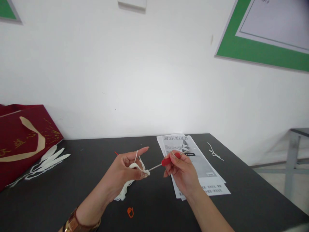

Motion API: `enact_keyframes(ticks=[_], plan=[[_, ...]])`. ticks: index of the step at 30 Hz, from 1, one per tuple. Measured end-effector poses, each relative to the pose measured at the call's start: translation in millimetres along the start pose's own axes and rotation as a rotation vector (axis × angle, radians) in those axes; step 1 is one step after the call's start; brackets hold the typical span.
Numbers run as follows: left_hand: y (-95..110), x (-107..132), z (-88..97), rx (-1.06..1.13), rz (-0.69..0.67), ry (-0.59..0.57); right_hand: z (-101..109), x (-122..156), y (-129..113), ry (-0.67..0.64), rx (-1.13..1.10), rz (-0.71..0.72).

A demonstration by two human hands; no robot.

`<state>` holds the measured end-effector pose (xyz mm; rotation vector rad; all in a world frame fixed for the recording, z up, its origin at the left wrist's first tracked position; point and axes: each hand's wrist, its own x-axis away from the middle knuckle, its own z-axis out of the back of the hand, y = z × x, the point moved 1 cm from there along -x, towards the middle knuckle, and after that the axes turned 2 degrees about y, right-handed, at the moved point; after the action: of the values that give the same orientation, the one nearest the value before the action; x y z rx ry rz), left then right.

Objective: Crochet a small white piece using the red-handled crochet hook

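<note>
My left hand [122,170] pinches a small white yarn piece [146,172] between thumb and fingers. Its index finger points out to the right, with a yarn strand [137,155] passing over it. Below that hand hangs or lies a bundle of white yarn [124,190]; I cannot tell which. In my right hand [182,169] is a crochet hook with a red handle [166,161], gripped by the fingertips. The metal shaft reaches left, and its tip meets the yarn at my left fingertips. The hook's very end is hidden in the yarn.
Printed sheets [205,174] lie under and beyond my right hand. An orange stitch marker [130,212] rests on the black table [96,151] near me. At left are a dark red gift bag [14,129] and white leaf-shaped pieces [49,161]. A short knotted cord [213,153] lies right.
</note>
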<state>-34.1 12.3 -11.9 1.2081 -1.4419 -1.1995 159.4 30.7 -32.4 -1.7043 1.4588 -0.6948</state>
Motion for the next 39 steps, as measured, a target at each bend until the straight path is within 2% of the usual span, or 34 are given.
enact_keyframes(ticks=[6, 9, 17, 23, 28, 33, 39], plan=[[-6, 2, -7.5, 0.102, -0.085, 0.130, 0, -3, 11, 0.086, -0.145, -0.144], [-9, 2, -11.3, 0.132, -0.109, 0.136, 0, -2, 10, 0.109, -0.150, -0.118], [-5, 4, -14.5, 0.180, -0.038, 0.081, -5, -1, 10, 0.110, -0.142, -0.077], [-8, 1, -12.5, 0.256, -0.012, 0.116, -10, 2, 15, 0.109, -0.140, -0.092], [-10, 1, -13.4, 0.258, -0.011, 0.109, -11, 3, 19, 0.127, -0.112, -0.090], [-14, 2, -18.1, 0.188, -0.034, 0.101, -17, 7, 24, 0.081, -0.087, -0.110], [-15, 7, -27.4, 0.161, -0.050, 0.187, -20, 10, 25, 0.115, 0.003, -0.018]])
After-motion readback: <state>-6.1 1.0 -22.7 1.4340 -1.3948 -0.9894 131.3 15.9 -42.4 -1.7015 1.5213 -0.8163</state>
